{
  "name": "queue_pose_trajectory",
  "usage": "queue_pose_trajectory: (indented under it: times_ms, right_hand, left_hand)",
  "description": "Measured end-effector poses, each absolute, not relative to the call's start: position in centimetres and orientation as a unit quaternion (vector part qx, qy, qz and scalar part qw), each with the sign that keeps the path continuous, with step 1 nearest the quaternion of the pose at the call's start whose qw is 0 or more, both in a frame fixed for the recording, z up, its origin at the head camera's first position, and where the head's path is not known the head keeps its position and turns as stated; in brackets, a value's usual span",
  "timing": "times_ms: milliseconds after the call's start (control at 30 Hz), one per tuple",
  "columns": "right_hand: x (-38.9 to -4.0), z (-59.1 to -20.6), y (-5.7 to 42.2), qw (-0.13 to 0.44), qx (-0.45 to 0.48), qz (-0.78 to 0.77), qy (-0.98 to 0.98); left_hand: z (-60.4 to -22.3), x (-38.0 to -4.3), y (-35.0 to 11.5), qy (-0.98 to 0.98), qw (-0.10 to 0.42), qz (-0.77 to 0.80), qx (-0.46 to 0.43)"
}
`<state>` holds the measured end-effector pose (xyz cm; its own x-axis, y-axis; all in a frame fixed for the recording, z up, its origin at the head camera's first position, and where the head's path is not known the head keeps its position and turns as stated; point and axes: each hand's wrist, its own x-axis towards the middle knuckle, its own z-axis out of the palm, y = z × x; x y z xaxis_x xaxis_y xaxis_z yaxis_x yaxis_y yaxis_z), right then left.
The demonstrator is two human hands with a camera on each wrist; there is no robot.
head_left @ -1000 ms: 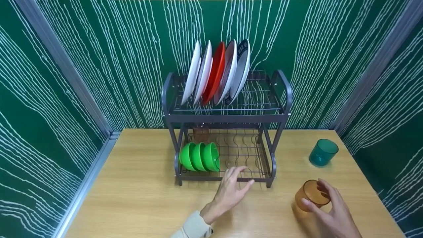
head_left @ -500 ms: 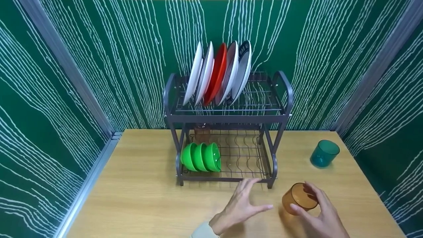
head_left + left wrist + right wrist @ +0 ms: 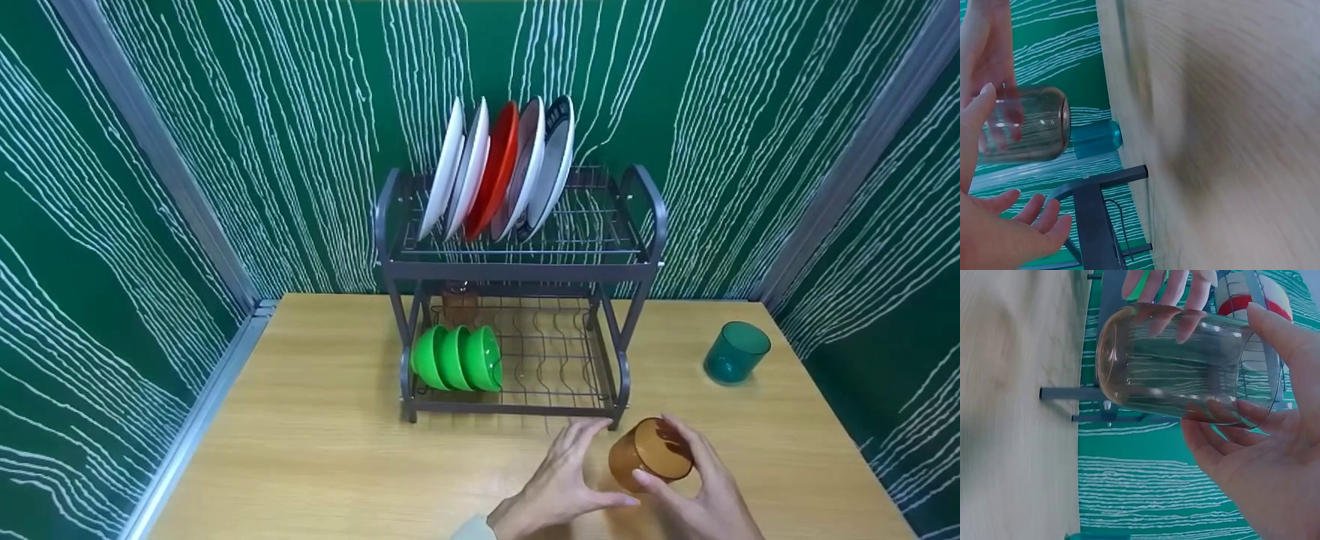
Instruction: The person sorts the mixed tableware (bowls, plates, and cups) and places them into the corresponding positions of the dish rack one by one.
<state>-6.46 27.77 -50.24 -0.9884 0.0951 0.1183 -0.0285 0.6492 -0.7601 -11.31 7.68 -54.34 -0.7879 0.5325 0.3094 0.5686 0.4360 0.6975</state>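
Note:
My right hand (image 3: pixel 705 487) grips a clear amber glass cup (image 3: pixel 637 457) near its rim, thumb on the near side and fingers on the far side. Held in the air over the table, the cup (image 3: pixel 1168 371) has its base toward the wood in the right wrist view. To its left is my left hand (image 3: pixel 555 484), fingers and thumb spread wide with nothing between them. Its thumb tip comes close to the cup's lower side in the head view. In the left wrist view, the cup (image 3: pixel 1030 126) lies beyond the left thumb, with the right hand (image 3: pixel 988 56) behind it.
A dark two-tier dish rack (image 3: pixel 517 270) stands at the back of the table (image 3: pixel 315 450). Several plates (image 3: pixel 499 172) lean on its top tier. Green bowls (image 3: pixel 450 360) and a brownish cup (image 3: pixel 459 304) sit below. A teal cup (image 3: pixel 735 352) stands at the right.
My right hand has carried the amber cup leftward. My left hand has moved right and toward me, away from the rack's lower tier, and is now beside the cup.

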Motion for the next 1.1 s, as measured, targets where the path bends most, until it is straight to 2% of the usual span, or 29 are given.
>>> queue_pose_trajectory:
  times_ms: [200, 400, 600, 867, 1100]
  right_hand:
    - [-6.2, -50.5, 26.8, 0.091, 0.009, 0.456, -0.886]
    - [-6.0, -50.6, 25.8, 0.075, 0.016, 0.509, -0.858]
    - [-5.9, -50.7, 25.5, 0.081, 0.027, 0.546, -0.833]
    - [-5.7, -51.0, 26.0, 0.063, 0.015, 0.585, -0.808]
    - [-5.4, -51.7, 26.6, 0.067, 0.004, 0.628, -0.776]
  left_hand:
    - [-54.7, -11.0, 7.8, -0.845, 0.007, -0.431, -0.317]
    - [-55.2, -10.8, 8.0, -0.826, 0.018, -0.453, -0.335]
    - [-55.2, -10.7, 8.1, -0.809, -0.018, -0.495, -0.316]
    - [-55.0, -11.0, 7.7, -0.79, 0.009, -0.491, -0.368]
    - [-54.2, -11.4, 6.9, -0.764, -0.01, -0.54, -0.353]
